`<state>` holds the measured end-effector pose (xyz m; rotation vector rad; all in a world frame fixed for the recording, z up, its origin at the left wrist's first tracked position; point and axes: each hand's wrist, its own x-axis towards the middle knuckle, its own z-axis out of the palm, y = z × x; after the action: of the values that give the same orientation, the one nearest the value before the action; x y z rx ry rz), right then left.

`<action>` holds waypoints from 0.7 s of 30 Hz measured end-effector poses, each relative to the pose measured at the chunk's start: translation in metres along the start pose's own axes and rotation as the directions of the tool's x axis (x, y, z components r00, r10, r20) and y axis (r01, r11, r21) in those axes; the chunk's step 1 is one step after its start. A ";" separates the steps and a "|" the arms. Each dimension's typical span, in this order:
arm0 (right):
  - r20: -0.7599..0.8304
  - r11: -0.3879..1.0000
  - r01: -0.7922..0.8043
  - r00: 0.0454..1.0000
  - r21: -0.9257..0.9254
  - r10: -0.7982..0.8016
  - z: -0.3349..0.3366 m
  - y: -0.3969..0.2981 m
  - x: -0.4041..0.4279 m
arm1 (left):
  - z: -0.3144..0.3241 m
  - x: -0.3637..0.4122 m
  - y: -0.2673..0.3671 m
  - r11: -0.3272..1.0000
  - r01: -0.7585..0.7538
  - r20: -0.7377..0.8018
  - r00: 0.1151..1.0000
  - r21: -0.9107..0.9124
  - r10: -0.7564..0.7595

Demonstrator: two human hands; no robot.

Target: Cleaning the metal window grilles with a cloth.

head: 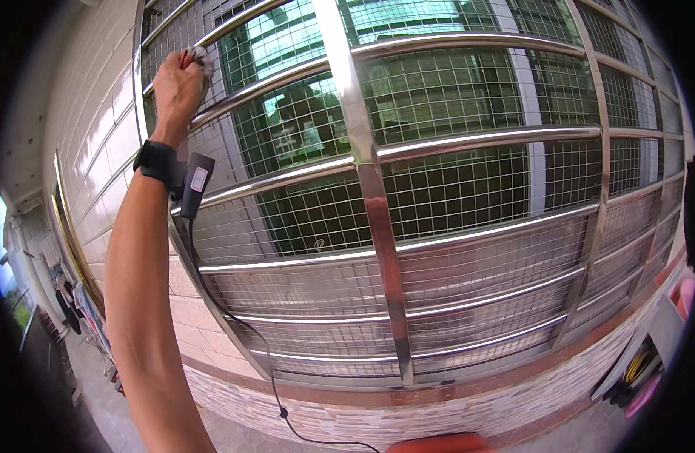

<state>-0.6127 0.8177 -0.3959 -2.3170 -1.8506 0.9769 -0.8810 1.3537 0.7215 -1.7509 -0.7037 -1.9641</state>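
Note:
My left hand (180, 90) is raised at the upper left, closed around a small grey fluffy wad (203, 59) with a red part; whether it is a cloth or a brush I cannot tell. It is close to the left end of a stainless steel window grille (361, 130), against one of its horizontal bars. Wire mesh (438, 90) fills the openings between the bars. A black band (157, 160) circles my left wrist, and just beside it is a black box (198, 184) with a label, its cable trailing downward. My right hand is out of view.
Behind the mesh is a green-tinted glass window (302, 127). A tiled wall (92, 141) runs along the left. Below lie a stone ledge (460, 390) and the rounded top of a red object (438, 443). A coiled yellow cord (640, 365) sits at the lower right.

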 end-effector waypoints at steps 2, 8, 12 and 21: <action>0.007 1.000 0.013 1.000 0.000 -0.013 0.003 0.008 0.001 | 0.003 -0.001 0.024 0.999 -0.004 0.009 1.000 0.034 0.004; 0.020 0.999 0.035 0.999 0.002 -0.035 0.017 0.025 -0.005 | 0.007 -0.012 0.084 0.997 -0.080 0.019 0.997 -0.002 0.080; 0.029 1.000 0.028 0.999 0.008 -0.028 0.027 0.034 -0.013 | 0.017 -0.028 0.128 0.957 -0.049 0.116 0.990 -0.287 0.085; 0.089 0.998 0.029 0.995 0.052 -0.034 0.055 0.045 -0.027 | 0.040 -0.057 0.128 0.787 -0.450 0.015 0.865 -0.421 0.502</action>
<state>-0.6023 0.7613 -0.4453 -2.2443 -1.8647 1.1281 -0.7644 1.2766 0.6803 -2.0496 0.1453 -1.7228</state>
